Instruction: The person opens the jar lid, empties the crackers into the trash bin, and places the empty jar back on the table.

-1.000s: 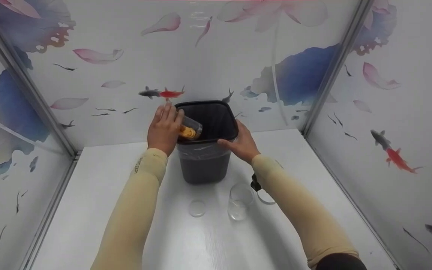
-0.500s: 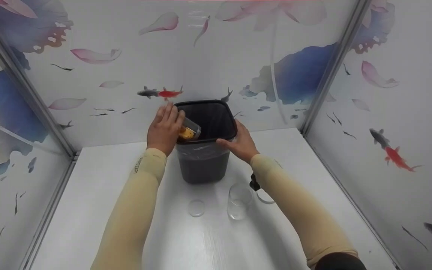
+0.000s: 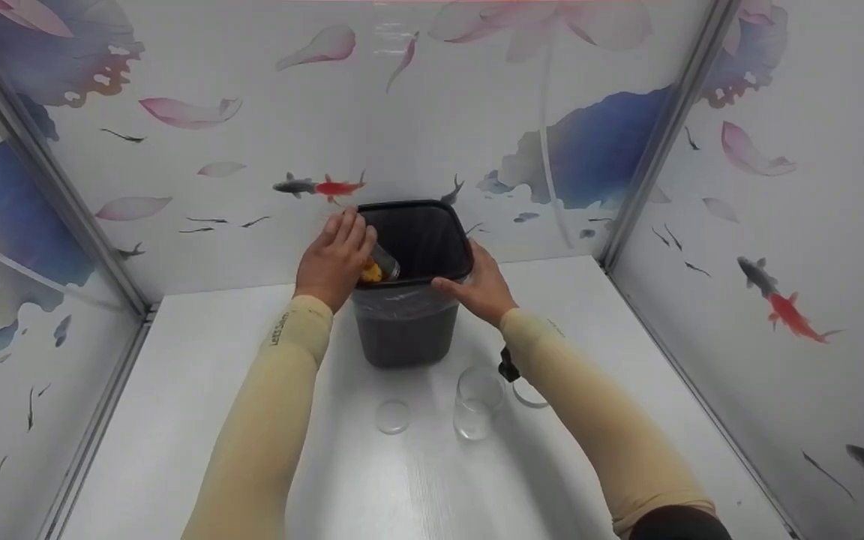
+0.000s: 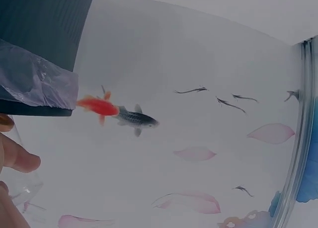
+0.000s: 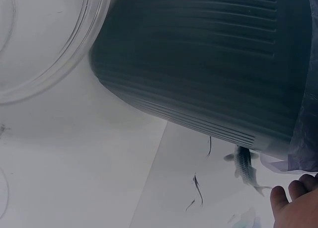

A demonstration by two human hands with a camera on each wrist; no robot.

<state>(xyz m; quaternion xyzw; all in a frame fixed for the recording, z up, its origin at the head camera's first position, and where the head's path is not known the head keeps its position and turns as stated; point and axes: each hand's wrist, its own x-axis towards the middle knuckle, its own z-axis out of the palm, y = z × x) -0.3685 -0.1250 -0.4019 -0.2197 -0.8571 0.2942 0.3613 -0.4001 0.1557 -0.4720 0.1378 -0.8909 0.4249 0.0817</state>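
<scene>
My left hand [image 3: 336, 259] grips a clear jar [image 3: 385, 261] tipped over the left side of a dark trash bin [image 3: 406, 337]. Yellow-orange contents [image 3: 370, 271] show inside the jar; their kind is unclear. In the left wrist view, fingertips [image 4: 22, 158] lie against the clear jar wall beneath the bin's rim. The right hand [image 3: 486, 285] holds the bin's right side, its thumb at the front rim. A thin clear liner [image 3: 402, 300] is folded over the bin's upper edge. The bin's bottom inside is hidden.
On the white table [image 3: 214, 390] in front of the bin, a clear jar [image 3: 475, 420] stands beside a small round clear lid [image 3: 393, 417]. Another round clear piece [image 3: 529, 394] is partly covered by the right sleeve. Printed wall panels [image 3: 417, 127] enclose the back and sides.
The left hand has turned slightly and moved a little to the right, tipping the jar deeper into the bin. The yellow-orange contents have shifted. The right hand and bin hold still.
</scene>
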